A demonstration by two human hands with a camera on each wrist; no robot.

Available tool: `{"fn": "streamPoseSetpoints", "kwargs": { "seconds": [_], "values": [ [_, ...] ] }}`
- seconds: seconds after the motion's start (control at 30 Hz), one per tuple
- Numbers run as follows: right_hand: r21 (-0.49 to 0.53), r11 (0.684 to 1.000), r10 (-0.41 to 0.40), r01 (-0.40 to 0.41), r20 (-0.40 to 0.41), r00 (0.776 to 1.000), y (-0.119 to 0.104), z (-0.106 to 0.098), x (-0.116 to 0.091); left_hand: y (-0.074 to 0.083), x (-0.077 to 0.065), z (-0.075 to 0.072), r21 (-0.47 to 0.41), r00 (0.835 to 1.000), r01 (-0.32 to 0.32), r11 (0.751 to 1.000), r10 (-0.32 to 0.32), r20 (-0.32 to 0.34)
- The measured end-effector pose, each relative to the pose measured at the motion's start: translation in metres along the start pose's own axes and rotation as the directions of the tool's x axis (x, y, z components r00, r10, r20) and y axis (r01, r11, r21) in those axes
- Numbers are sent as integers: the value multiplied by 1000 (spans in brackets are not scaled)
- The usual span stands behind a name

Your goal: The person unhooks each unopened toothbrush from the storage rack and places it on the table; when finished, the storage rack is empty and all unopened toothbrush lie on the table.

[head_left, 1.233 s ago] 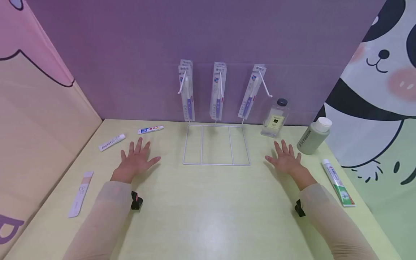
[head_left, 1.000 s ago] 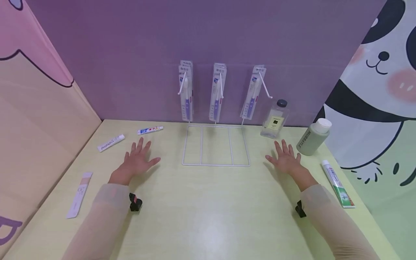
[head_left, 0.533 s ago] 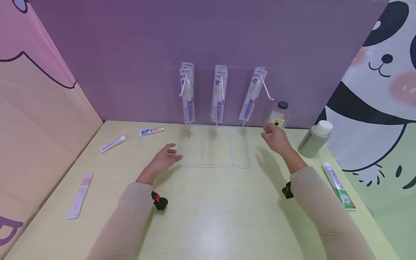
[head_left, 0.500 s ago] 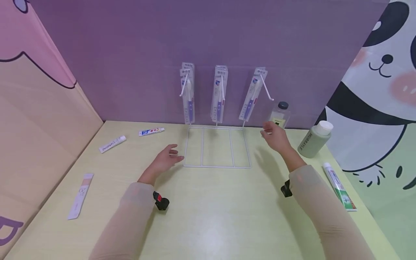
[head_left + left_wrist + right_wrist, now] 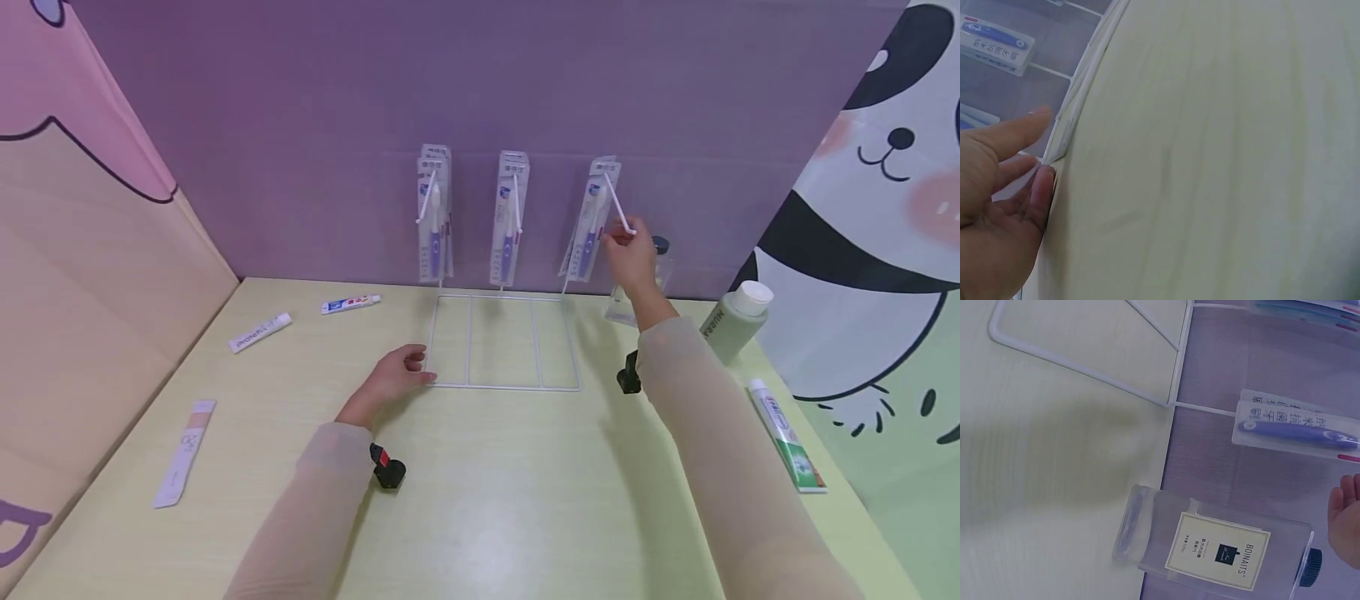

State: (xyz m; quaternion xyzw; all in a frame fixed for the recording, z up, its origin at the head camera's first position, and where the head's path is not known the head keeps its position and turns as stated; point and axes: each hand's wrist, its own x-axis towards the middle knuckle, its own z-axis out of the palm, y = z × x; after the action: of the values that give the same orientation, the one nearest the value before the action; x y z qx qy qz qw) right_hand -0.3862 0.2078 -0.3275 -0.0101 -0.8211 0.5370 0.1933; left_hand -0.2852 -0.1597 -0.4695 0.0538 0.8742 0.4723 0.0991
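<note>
Okay, wire rack [image 5: 504, 387] between left hand [image 5: 392, 377] and right hand [image 5: 630, 260].
Corner at left's bent fingertips, grip unclear; right's free fingers loosely bent, toothbrush pack [image 5: 592, 221] hanging just beside them, bottle [image 5: 1217, 551] below.

Head view facing forward and down over the wire rack [image 5: 504, 387], left wrist view close at its front left, right wrist view close at its right, rack shared by all
</note>
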Motion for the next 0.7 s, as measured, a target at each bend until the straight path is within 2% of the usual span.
{"fn": "streamPoseSetpoints", "kwargs": {
  "seconds": [0.2,0.43,0.7],
  "values": [
    [119,993,4,-2,-16,1000,-1,9,10,2,-1,0,33,1000,-8,999,7,30],
    [194,981,-6,15,-49,999,-1,17,13,4,-3,2,50,999,-34,998,33,16],
    [144,989,-11,19,-56,998,1,20,16,2,-3,2,33,1000,-14,999,13,10]
  ]
}}
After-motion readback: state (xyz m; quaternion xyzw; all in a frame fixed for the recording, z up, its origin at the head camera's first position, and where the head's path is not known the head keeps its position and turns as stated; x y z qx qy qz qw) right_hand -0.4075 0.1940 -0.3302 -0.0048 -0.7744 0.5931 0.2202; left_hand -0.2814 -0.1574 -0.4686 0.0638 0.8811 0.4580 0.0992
